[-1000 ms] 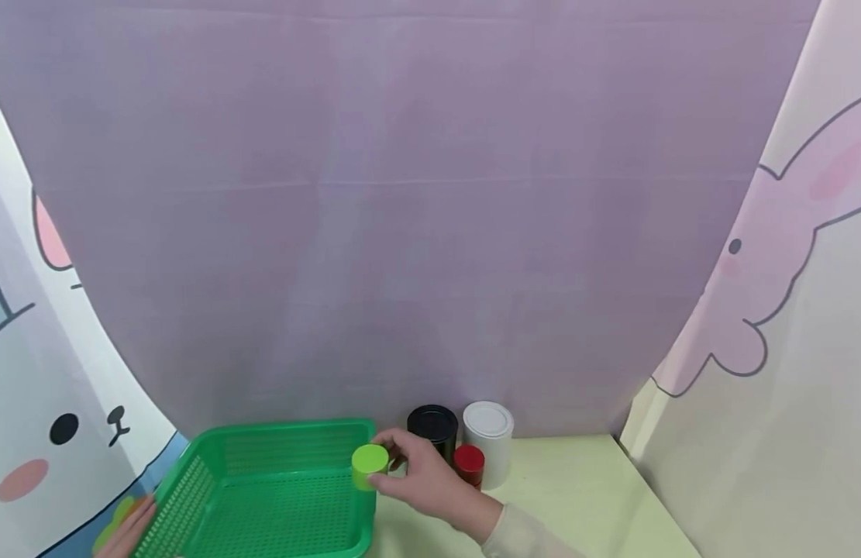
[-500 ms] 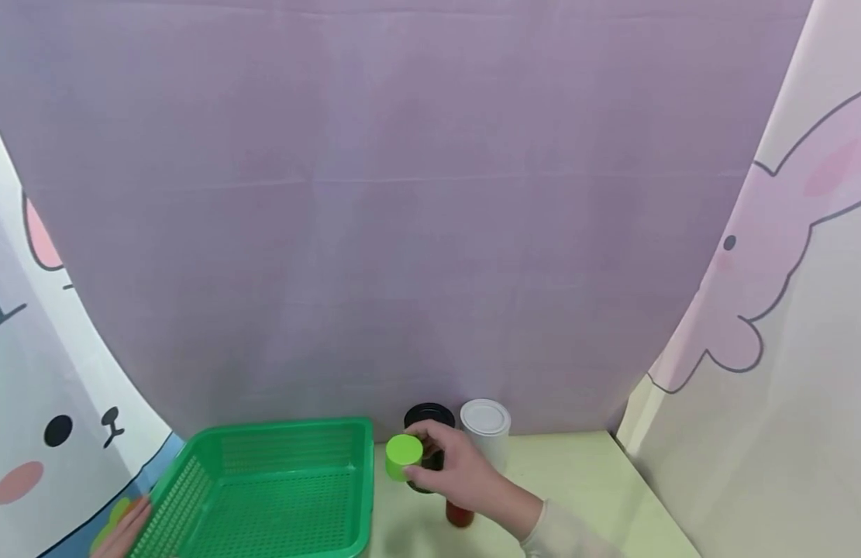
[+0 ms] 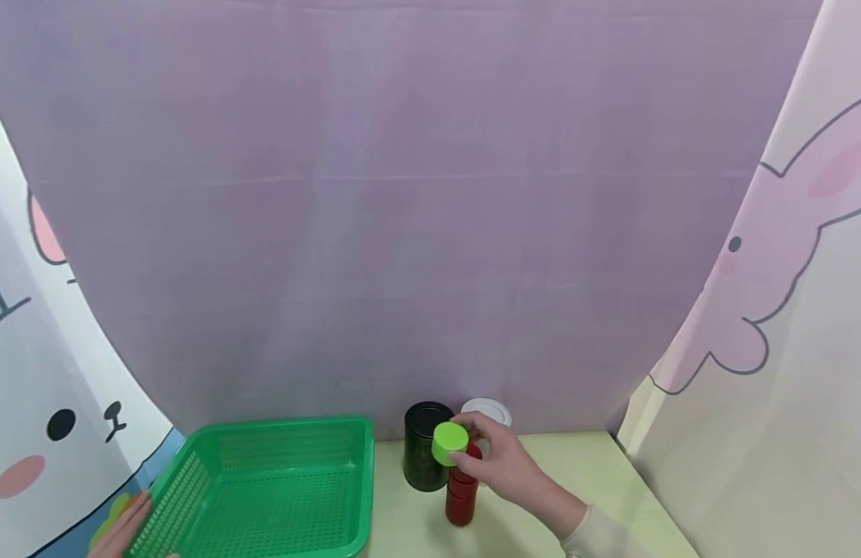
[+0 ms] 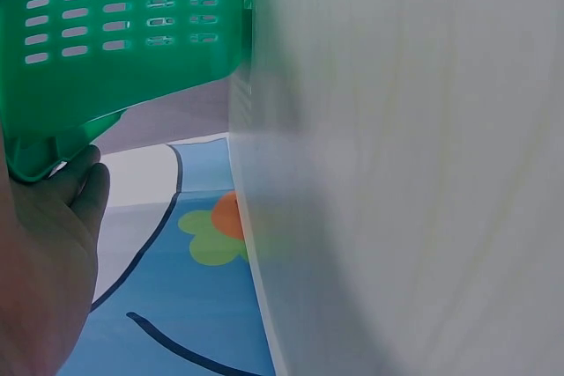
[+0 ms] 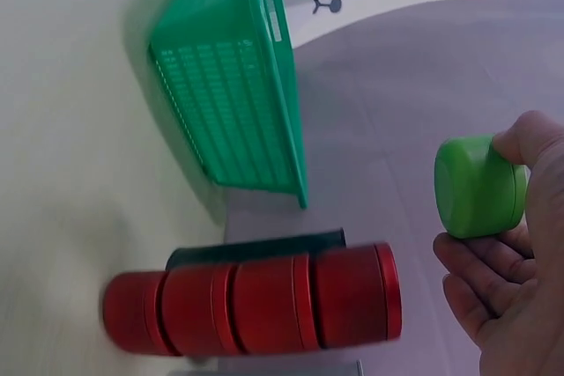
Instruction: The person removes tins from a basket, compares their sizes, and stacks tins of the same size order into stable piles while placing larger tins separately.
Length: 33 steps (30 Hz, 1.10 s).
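Observation:
A small lime-green round canister (image 3: 449, 444) is pinched between the thumb and fingers of my right hand (image 3: 508, 463). It hangs in the air, apart from a stack of several red canisters (image 3: 461, 496) standing upright on the table; the right wrist view has the green canister (image 5: 476, 187) higher than the top of the red stack (image 5: 264, 301). At the far left, my left hand (image 3: 119, 531) holds the rim of a green plastic basket (image 3: 372, 480). In the left wrist view, straight fingers (image 4: 88, 195) lie against the basket's outer side (image 4: 123, 68); the thumb is mostly hidden.
Behind the red stack stand a black canister (image 3: 425, 457) and a white canister (image 3: 487, 409), the latter partly covered by my right hand. The pale table (image 3: 576, 480) ends at a purple curtain (image 3: 402, 232). Cartoon-printed cloths hang at both sides.
My right hand has carried the green canister rightward, from over the basket's right rim to near the top of the red stack. The left hand and basket stay nearly in place.

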Tool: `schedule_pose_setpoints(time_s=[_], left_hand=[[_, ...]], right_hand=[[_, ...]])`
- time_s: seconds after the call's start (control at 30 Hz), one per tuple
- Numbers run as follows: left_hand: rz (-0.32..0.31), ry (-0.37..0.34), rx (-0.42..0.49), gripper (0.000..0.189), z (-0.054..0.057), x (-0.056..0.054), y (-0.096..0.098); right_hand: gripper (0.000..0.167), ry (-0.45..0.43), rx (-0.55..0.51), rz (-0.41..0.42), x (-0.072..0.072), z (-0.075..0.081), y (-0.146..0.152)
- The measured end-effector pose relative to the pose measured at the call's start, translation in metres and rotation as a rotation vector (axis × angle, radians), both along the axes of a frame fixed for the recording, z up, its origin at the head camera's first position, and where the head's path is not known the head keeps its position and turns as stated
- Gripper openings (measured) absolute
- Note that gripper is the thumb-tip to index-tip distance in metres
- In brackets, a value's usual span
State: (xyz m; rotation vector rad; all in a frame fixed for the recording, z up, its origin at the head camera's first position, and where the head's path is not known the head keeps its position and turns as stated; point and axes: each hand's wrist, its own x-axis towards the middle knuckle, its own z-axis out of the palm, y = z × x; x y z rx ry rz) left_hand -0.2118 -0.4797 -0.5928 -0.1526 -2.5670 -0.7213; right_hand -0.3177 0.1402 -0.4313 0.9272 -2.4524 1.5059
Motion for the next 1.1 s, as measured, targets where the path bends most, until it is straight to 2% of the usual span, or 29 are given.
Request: schedule_pose_setpoints(time_s=[0.1, 0.17, 0.33, 0.47, 0.57, 0.7, 0.77, 1.0, 1.1], left_hand=[[0.051, -0.121, 0.062, 0.105, 0.005, 0.002, 0.005], [0.059, -0.142, 0.078, 0.107, 0.007, 0.002, 0.006], [0.055, -0.141, 0.076, 0.106, 0.01, 0.005, 0.008], [0.047, -0.232, 0.06, 0.108, 0.02, 0.004, 0.004], [0.034, -0.257, 0.075, 0.109, 0.022, 0.003, 0.002], [0.014, -0.212, 0.092, 0.107, 0.019, 0.004, 0.001], [0.008, -0.213, 0.086, 0.107, 0.019, 0.003, 0.0], [0.028, -0.313, 0.02, 0.111, 0.021, 0.0, -0.003], [0.038, -0.325, 0.008, 0.113, 0.02, 0.0, -0.004]], right_hand=[[0.039, 0.053, -0.012, -0.029, -0.002, -0.002, 0.008], [0.039, 0.072, -0.019, -0.043, -0.003, -0.003, 0.013], [0.039, 0.062, -0.025, -0.069, -0.005, -0.007, 0.021], [0.039, 0.061, -0.032, -0.077, -0.008, -0.011, 0.024], [0.039, 0.063, -0.035, -0.076, -0.009, -0.013, 0.025], [0.039, 0.062, -0.032, -0.076, -0.01, -0.015, 0.025], [0.039, 0.059, -0.03, -0.078, -0.011, -0.017, 0.025], [0.039, 0.043, -0.018, -0.09, -0.014, -0.023, 0.025], [0.039, 0.032, -0.012, -0.092, -0.014, -0.024, 0.025]])
